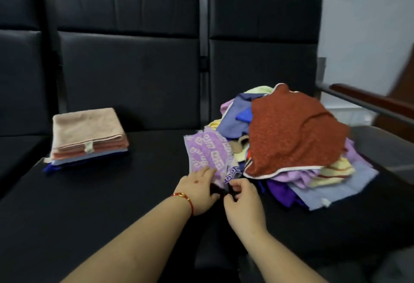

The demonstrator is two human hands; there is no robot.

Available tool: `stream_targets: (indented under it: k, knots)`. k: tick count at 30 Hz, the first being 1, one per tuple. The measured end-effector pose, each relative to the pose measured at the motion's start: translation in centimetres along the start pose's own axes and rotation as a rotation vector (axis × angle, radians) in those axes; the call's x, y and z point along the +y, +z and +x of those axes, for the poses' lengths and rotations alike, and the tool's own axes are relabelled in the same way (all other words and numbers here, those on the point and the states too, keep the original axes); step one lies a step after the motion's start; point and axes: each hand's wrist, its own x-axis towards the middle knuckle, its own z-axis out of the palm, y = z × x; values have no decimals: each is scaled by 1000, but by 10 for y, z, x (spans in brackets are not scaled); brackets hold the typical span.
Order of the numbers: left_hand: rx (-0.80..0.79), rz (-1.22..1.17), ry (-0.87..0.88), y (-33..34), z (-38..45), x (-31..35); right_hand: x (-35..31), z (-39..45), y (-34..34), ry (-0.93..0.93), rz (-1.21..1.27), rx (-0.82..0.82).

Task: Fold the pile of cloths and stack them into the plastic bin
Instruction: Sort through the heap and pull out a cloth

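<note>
- Pile of cloths (291,146): loose, unfolded heap on the right seat of a black padded bench (112,193), mixed purple, blue, yellow and lilac pieces, spilling toward the seat's front edge.
- Left hand (197,191): nearest item, red cord bracelet (186,200) at the wrist; fingers laid forward on the near end of a lilac patterned cloth (210,150); whether the thumb pinches it cannot be told.
- Right hand (244,202): just beside the left, fingers curled, tips nipping a dark-purple patterned corner at the pile's near-left foot.
- Lilac patterned cloth: key-pattern print, lying off the pile's left side across the join between the seats.
- Rust-red cloth (293,132): white-edged, draped over the pile's top, covering most of it.
- Folded stack (87,137): peach towel on top, salmon, pale blue and dark blue layers below; on the left seat, well apart from the pile.
- Open room: bare black seat between stack and pile, and along the near edge left of the forearms.
- Backrests (134,58): two black panels behind, a narrow gap between them.
- Armrest (369,101): dark wood on a metal rail, bounding the pile's right side.
- Wall (369,25): pale grey, farthest.
</note>
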Motion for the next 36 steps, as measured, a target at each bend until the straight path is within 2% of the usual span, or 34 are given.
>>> stream_targets:
  k: [4,6,9,13,17,22,25,27,29,31,33,34,36]
  knots:
    - [98,93,-123,13,5,17,21,10,-18,-69,-151,-50]
    - [90,-67,-149,12,1,18,22,13,-21,-142,-244,-129]
    - [-3,-359,-149,6,-19,3,17,11,-18,-181,-382,-263]
    - [13,-598,-220,-3,-62,-29,-1,4,-15,-262,-321,-352]
    - [60,-593,-280,-11,-108,-53,-29,-16,-1,-322,-334,-461]
    - [121,-459,-330,-16,-153,-61,-52,-36,11,-367,-419,-517]
    - [172,-514,-352,-27,-172,-63,-59,-40,12,-407,-429,-533]
    - [259,-638,-406,-36,-182,-67,-65,-41,10,-405,-364,-570]
    - [393,-987,-473,-48,-192,-69,-77,-49,6,-320,-238,-685]
    - [518,-1234,-495,-61,-201,-71,-90,-60,-3,-139,-76,-960]
    - [566,-1209,-488,-71,-210,-76,-98,-71,-11,61,24,-1300]
    - [577,-1175,-471,-75,-215,-79,-100,-75,-15,87,-7,-1397]
    - [597,-1163,-442,-81,-225,-85,-102,-78,-23,41,-155,-1423]
